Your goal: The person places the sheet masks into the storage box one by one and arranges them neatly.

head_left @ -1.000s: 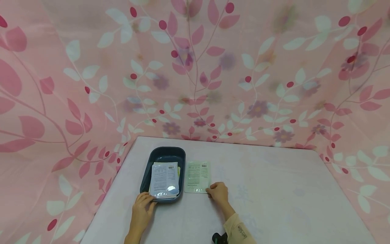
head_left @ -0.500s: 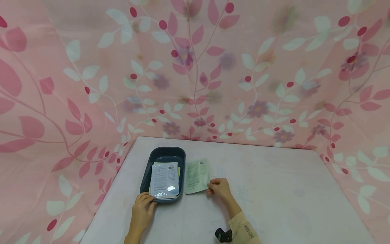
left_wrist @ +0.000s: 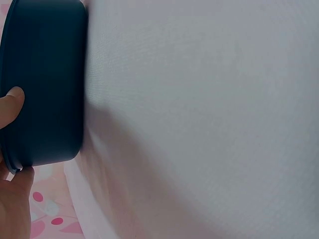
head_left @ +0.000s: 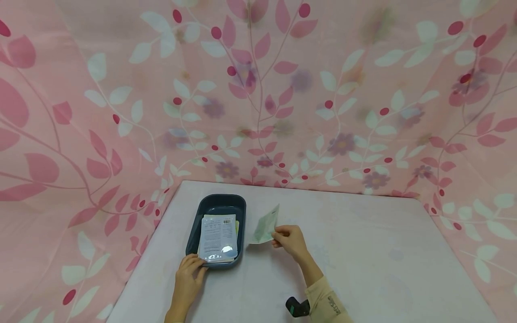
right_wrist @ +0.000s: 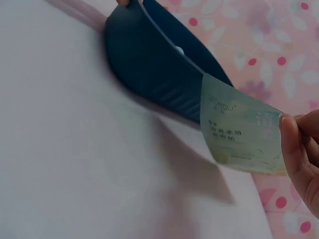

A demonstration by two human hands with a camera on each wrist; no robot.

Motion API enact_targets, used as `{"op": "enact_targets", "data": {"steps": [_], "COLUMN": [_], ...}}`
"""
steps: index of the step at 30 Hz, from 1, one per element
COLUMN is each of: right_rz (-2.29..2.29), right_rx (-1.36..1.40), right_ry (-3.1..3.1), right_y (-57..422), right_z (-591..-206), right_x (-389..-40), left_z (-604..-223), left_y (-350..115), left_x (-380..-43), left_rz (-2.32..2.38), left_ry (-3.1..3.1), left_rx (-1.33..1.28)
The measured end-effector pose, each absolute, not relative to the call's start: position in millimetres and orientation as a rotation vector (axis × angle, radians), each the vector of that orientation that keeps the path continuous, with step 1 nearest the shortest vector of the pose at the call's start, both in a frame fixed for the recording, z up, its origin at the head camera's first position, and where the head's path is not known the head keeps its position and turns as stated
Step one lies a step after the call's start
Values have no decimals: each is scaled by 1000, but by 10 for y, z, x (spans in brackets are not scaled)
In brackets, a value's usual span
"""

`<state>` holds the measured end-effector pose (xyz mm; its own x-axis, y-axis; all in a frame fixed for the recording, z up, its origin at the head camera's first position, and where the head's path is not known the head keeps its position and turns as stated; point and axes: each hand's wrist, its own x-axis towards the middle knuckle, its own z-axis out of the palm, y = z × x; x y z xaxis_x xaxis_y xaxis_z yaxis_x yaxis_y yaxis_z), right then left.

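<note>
My right hand (head_left: 291, 241) pinches a pale green sachet (head_left: 265, 225) by its edge and holds it tilted over the table, right of the basin. Printed lettering shows on the sachet's face (right_wrist: 239, 132) in the right wrist view. A dark blue rectangular basin (head_left: 220, 204) stands on the left of the table, with white printed packets (head_left: 218, 237) stacked inside and a yellow-green edge peeking out beneath them. At the basin's near left corner, my left hand (head_left: 187, 278) grips the rim. In the left wrist view its thumb (left_wrist: 16, 94) presses the basin's outer wall.
A white cloth covers the table (head_left: 355, 251). Beside the right sleeve (head_left: 329, 303) lies a small black object (head_left: 296, 307) with a green mark. Pink floral curtain (head_left: 258, 89) hangs behind the table and at both sides.
The green sachet, flat on the table a second ago, is now lifted and tilted up in my right hand. My left hand and the basin have stayed put.
</note>
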<state>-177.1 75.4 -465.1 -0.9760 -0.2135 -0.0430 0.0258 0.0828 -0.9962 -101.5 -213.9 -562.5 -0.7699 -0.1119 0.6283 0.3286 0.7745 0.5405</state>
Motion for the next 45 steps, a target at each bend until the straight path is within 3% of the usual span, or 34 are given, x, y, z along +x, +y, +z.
{"op": "enact_targets", "data": {"steps": [8,22,30,37,45], "right_rz": [-2028,-2053,-2033,-1996,-1977], "right_rx": [-235,-413,-563,-636,-626], "right_ry": [2180,2228,2204,2151,2102], "right_y": [711,477,273,125,-82], "right_z": [-4732,-4493,-4431,-4151,-4310], "right_x": [-1916,-1942,-1918,-1744,-1723], "left_z": [-5624,-5616,-5627,-5627,-5648], "left_y": [-2139,-2153,-2150,-2152,-2163], "left_x": [-1014,-1017,-1016,-1014,-1023], "left_rz": [-872,-855,-851,-844,-828], "left_ry": [-2313,-2312,-2290,-2282,-2275], "left_rx": [-147,-162,-180,-182,-194]}}
